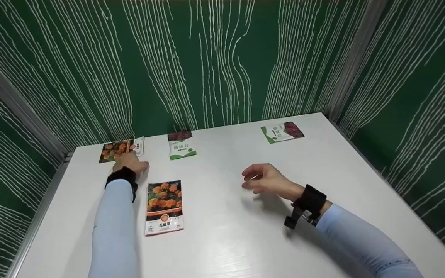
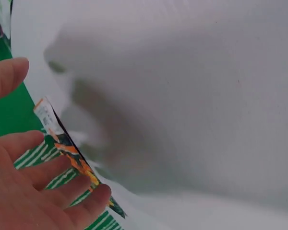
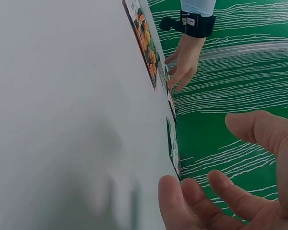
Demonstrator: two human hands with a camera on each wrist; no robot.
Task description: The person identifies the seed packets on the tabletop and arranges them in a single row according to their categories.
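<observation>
Packet (image 1: 115, 148), flat, rectangular, left hand (image 1: 130, 163) unfurled, perhaps touching it, right hand (image 1: 267, 180) loosely spread

An orange-flowered packet (image 1: 116, 150) lies sideways at the white table's (image 1: 222, 216) far left, its white end rightward. A matching marigold-style packet (image 1: 164, 208) lies flat nearer, lengthwise, flowers at the far end. Beyond it lies a green-and-white packet (image 1: 182, 145), dark-red picture farthest; its sideways twin (image 1: 282, 132) lies far right, picture rightward.
</observation>
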